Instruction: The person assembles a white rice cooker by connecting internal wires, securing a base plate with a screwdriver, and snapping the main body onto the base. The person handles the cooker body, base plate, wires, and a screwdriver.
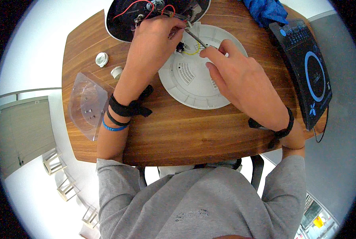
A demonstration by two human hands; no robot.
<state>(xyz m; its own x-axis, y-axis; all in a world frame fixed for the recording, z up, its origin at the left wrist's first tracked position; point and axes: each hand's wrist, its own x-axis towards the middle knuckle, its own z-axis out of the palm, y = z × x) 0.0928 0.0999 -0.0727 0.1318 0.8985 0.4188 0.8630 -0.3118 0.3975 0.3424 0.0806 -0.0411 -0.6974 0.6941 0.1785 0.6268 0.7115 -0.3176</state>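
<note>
At the far side of the table, the opened black housing of an appliance shows red wires and metal parts inside. My left hand reaches to its near edge, fingers pinched together; what they hold is hidden. A screwdriver is gripped in my right hand, its handle covered by my fingers. Its thin shaft slants up and left, the tip ending close to my left fingertips. Beneath both hands lies a round white vented cover, and a yellow wire crosses it near a small black connector.
On the left are two small white round caps and a clear plastic tray with several screws. A black induction cooktop leans along the right edge, its cord hanging down. Blue crumpled cloth or plastic sits at the far right.
</note>
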